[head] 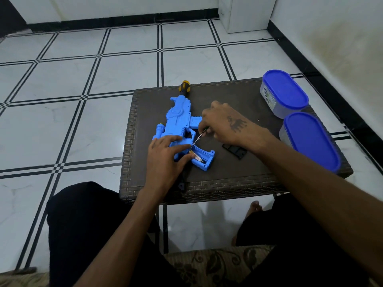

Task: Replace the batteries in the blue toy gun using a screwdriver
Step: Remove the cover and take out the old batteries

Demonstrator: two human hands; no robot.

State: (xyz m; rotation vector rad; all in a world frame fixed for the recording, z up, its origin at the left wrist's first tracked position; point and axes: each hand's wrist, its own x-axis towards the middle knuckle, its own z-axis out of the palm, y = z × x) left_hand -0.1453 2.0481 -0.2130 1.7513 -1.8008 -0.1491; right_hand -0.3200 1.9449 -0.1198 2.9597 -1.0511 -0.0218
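Observation:
The blue toy gun [180,121] lies flat on the dark woven table [238,168], barrel pointing away. Its grip has an open battery compartment [204,158] with a battery [198,158] showing inside. My left hand [165,160] rests on the gun's rear, fingers spread, fingertips beside the compartment. My right hand [224,123] grips a thin screwdriver [198,138] whose tip points down into the compartment's upper end. The black battery cover [235,151] lies on the table to the right of the grip.
Two clear tubs with blue lids stand at the table's right edge, one at the back [284,93], one nearer [310,141]. A yellow-and-black part [185,88] sticks out at the gun's muzzle. Tiled floor [83,79] surrounds the table; my knees are under its near edge.

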